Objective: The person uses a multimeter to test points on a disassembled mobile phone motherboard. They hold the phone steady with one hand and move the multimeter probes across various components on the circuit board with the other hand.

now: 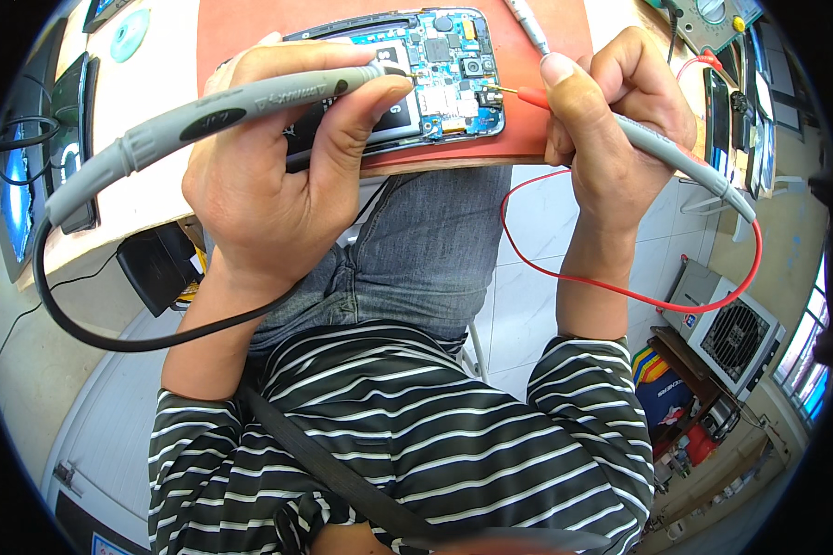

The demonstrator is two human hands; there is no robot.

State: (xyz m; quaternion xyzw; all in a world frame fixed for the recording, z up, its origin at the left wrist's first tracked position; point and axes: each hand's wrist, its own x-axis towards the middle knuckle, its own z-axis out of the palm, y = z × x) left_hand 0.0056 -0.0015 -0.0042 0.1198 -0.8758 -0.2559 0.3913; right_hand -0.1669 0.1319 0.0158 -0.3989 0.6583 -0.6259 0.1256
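Observation:
A grey multimeter probe with a black cable (148, 141) is pinched in my left hand (254, 190), its tip at the circuit board (444, 51) of an opened phone. My right hand (611, 153) is closed around a second grey probe with a red front end and red cable (662, 146). Its thin metal tip points at the board's right edge; whether it touches I cannot tell. The phone's dark battery (395, 116) lies left of the board, partly behind my left hand. The phone rests on an orange mat (268, 20).
Just beyond my right thumb lies a grey pen-like tool (526, 23). A multimeter (715, 18) stands at the far right. Several dark devices, one a slim device (72, 153), and a teal ring (130, 35) are on the left. An air cooler (733, 331) stands on the floor at right.

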